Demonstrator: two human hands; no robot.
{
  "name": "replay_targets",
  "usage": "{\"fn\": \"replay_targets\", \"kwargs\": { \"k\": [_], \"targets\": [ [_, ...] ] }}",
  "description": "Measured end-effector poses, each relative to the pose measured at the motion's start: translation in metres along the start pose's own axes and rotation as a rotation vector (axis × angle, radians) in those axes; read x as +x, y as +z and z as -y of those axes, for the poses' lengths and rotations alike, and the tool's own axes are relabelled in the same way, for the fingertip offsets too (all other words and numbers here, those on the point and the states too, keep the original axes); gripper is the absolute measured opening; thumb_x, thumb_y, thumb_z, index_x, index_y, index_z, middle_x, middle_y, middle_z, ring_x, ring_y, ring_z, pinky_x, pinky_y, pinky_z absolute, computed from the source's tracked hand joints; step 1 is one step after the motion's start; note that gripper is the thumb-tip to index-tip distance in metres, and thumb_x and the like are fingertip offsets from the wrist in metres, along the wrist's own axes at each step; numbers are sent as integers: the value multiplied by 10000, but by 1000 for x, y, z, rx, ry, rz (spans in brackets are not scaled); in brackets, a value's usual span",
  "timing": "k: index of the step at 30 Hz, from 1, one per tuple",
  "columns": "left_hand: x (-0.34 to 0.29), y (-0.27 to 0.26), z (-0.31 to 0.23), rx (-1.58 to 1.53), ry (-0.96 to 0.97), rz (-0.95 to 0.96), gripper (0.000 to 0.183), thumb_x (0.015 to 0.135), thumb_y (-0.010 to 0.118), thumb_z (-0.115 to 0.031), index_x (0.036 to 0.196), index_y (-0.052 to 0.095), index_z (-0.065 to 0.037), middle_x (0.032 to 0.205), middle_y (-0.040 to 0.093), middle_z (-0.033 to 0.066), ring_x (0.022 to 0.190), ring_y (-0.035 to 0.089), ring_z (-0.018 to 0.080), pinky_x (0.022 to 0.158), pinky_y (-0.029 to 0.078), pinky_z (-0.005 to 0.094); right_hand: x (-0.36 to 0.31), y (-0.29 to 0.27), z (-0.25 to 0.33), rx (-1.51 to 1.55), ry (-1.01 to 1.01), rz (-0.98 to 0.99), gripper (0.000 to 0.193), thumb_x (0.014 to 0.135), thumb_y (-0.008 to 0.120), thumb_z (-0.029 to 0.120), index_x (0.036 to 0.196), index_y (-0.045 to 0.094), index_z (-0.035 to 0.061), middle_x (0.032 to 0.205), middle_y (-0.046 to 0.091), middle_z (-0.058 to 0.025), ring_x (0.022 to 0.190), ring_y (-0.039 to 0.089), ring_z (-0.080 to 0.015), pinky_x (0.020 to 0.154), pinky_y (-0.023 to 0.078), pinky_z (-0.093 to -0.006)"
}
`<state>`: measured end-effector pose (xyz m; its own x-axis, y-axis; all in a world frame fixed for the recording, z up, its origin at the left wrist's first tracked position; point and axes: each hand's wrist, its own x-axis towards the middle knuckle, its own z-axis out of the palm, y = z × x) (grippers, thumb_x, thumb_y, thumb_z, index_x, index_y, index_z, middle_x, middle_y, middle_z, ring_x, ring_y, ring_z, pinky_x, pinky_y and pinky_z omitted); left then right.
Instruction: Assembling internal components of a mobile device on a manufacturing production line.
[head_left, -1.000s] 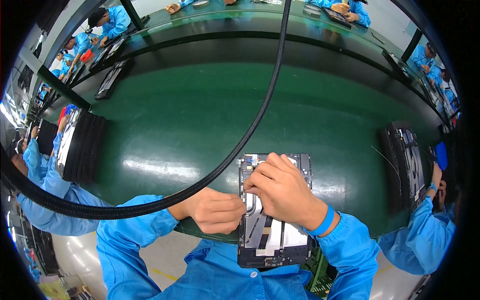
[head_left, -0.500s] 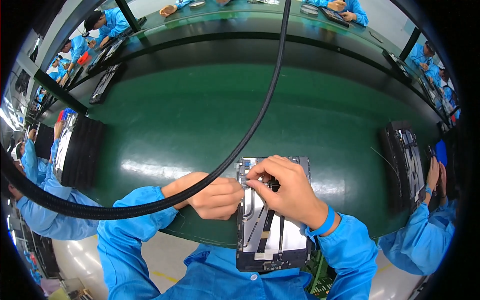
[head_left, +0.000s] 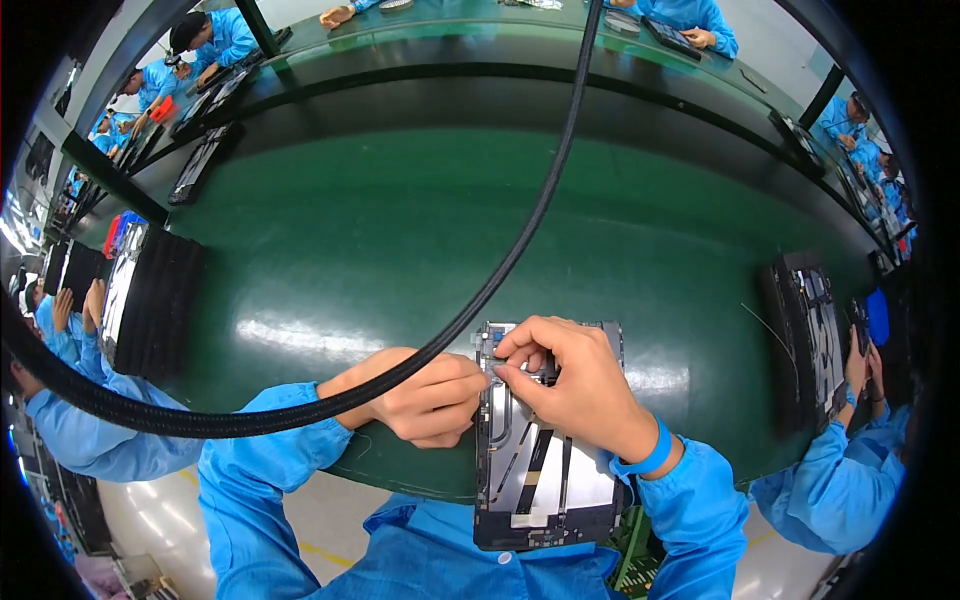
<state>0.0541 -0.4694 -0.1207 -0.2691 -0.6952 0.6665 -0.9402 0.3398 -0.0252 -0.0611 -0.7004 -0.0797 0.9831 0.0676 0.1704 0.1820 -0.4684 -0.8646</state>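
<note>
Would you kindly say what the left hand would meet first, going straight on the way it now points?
The left hand would probably meet the right hand first, near the left edge of the opened device, though depth is unclear.

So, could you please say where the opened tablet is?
The opened tablet is low in the head view, right of centre, at the table's near edge, beneath the right hand and beside the left hand.

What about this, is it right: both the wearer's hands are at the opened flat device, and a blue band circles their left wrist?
No: the head view shows the blue band on the wrist of the right hand, not the left hand. Both hands are indeed at the opened flat device.
</note>
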Motion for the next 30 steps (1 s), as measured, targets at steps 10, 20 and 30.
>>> {"fn": "replay_targets", "kwargs": {
  "k": [10,20,30],
  "targets": [
    [0,-8,2,29,31,77,245,866,782,-231,972,654,-50,1092,764,199,886,782,322,747,680,398,-6,-8,13,73,-47,-197,686,901,833,103,1532,566,79,1265,634,-149,944,631,-220,782,530,-358],
    [80,-12,-128,-291,-502,346,634,857,849,-444,1421,735,-179,1495,666,187,1306,674,412,1123,500,663,-132,-264,25,-1006,95,-644,824,803,895,219,1524,545,28,1410,601,-204,1321,604,-387,1158,489,-484],
    [79,31,1,-12,-548,344,673,870,800,-149,1529,665,-135,1622,557,255,1531,514,472,1320,285,695,-162,-228,64,-1132,86,-502,215,858,844,102,1040,738,57,973,679,-154,987,691,-380,866,568,-472]
  ]
}}
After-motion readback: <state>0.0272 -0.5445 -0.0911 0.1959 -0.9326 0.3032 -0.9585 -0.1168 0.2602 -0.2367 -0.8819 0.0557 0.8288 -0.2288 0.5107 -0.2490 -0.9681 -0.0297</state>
